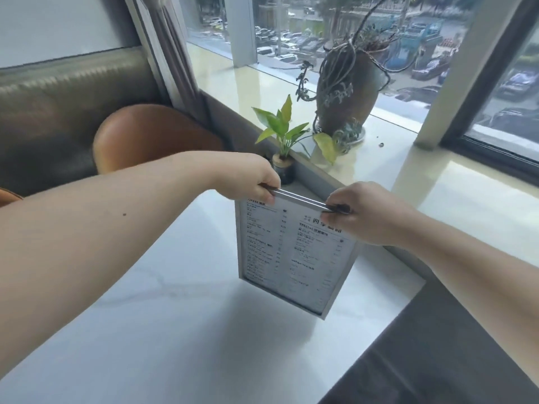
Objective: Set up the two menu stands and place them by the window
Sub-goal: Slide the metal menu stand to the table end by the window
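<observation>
A: Menu stand (291,252), where is it?
B: In the air over the white tabletop (163,301), near the window side, tilted so its lower corner hangs down toward 5 o'clock. Both hands have it by the top edge.

A: Containers first.
B: A small dark pot (283,170) stands at 12 o'clock from the stand, just beyond the left hand (248,177), with a green-leaved plant (284,128) growing out of it. Further off at 1 o'clock a tall brown vase (348,91) sits on the pale windowsill (455,188), holding dark trailing stems.

A: And the room?
B: The tabletop is pale with faint grey veining and runs up to a grey ledge below the sill. An orange chair back (151,135) shows at 10 o'clock, a padded olive bench behind it. Through the window (320,27), parked cars (well below).

A: How does the stand look?
B: A grey-framed panel with a white menu sheet, printed in two columns of small dark text, too blurred to read.

A: The fingers?
B: Left fingers (267,195) pinch the top left corner; the right hand (367,214) is clenched on the top right corner, and a thin metal bar runs between them along that edge.
</observation>
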